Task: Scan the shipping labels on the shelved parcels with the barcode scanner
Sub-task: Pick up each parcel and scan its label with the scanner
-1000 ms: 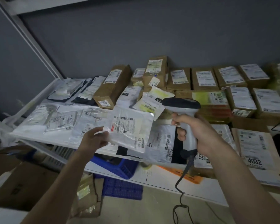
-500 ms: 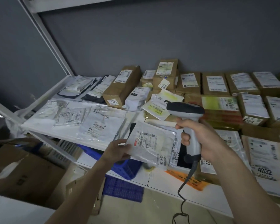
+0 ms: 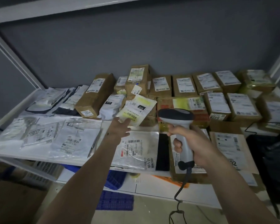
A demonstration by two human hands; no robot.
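Note:
My right hand (image 3: 191, 143) grips the handle of a grey and white corded barcode scanner (image 3: 176, 117), its head pointing away over the shelf. My left hand (image 3: 120, 126) reaches forward and its fingers touch the lower edge of a yellow-tinted bag parcel (image 3: 137, 109) marked 010. A clear bag parcel with a white label (image 3: 136, 151) lies flat on the white shelf (image 3: 39, 156), just below my left wrist. Brown cardboard parcels with labels (image 3: 162, 85) fill the back and right of the shelf.
Flat plastic mailers (image 3: 68, 136) cover the shelf's left half, and a long brown box marked 1834 (image 3: 94, 97) lies behind them. A blue crate (image 3: 115, 177) sits under the shelf. Cardboard boxes (image 3: 14, 202) stand on the floor at left. A dark bag (image 3: 271, 157) is at right.
My left hand has laid the clear bag parcel down on the shelf's front, let go of it and reached forward to the yellow-tinted bag. The scanner stays in my right hand.

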